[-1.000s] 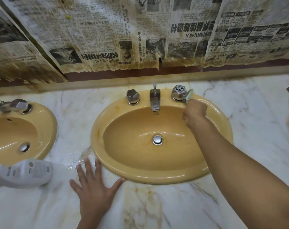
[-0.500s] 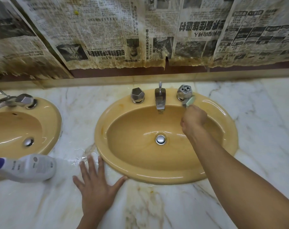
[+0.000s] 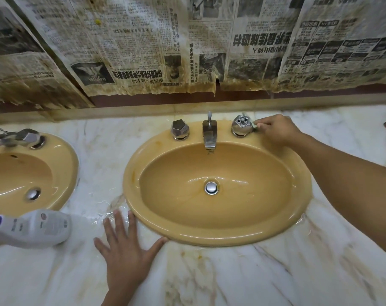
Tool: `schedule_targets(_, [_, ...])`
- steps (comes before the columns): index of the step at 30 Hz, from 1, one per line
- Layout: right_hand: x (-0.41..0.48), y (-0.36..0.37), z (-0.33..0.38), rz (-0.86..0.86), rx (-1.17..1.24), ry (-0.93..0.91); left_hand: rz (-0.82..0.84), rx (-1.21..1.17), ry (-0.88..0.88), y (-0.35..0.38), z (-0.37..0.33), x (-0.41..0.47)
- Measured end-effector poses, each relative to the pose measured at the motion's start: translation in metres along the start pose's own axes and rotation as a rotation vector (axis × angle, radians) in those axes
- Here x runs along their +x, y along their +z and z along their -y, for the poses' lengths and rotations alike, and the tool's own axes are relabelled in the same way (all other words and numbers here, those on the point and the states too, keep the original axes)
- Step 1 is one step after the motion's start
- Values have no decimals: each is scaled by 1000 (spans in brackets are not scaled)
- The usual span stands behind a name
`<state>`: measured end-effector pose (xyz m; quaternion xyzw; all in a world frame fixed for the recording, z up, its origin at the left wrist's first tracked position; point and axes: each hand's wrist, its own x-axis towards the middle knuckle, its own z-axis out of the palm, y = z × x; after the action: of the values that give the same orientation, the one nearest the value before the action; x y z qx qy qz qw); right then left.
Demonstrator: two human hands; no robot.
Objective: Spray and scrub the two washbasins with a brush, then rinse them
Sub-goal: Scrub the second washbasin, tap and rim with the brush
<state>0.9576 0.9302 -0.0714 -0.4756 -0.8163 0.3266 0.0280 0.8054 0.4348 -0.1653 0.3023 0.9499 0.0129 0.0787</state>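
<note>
The counter is white marble with grey and rusty veins, wet and shiny around the near rim of the basin, where a thin film of water lies at about seven o'clock. That basin is mustard yellow and oval, glossy inside, with a chrome plug at its centre. At its twelve o'clock stands the tap, with a faceted knob at eleven and a second knob at one.

The right hand reaches across to the basin's one o'clock, its fingers curled round the brush. Only a small pale green bit of it shows, pressed against the outer side of the second knob. The left hand lies flat on the marble at the basin's seven o'clock, fingers straight and spread, the thumb tip touching the rim.

Off at nine o'clock sits the second basin, the same yellow, with its own tap and drain. A white spray bottle with a purple top lies on its side between that basin's near edge and the left hand.

Behind everything, at twelve o'clock, the wall is papered with old newspaper, stained brown and ragged along its lower edge, above a dark red strip and a low stone ledge.
</note>
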Motion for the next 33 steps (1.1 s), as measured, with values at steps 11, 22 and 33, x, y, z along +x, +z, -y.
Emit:
schedule_targets(11, [-106, -15, -41, -79, -477, -52, 16, 23, -23, -1, 0, -2])
schedule_targets(22, [-249, 22, -83, -165, -68, 125, 3, -55, -33, -16, -3, -6])
schedule_targets(33, [-326, 121, 11, 13, 126, -145, 271, -37, 190, -34, 39, -96])
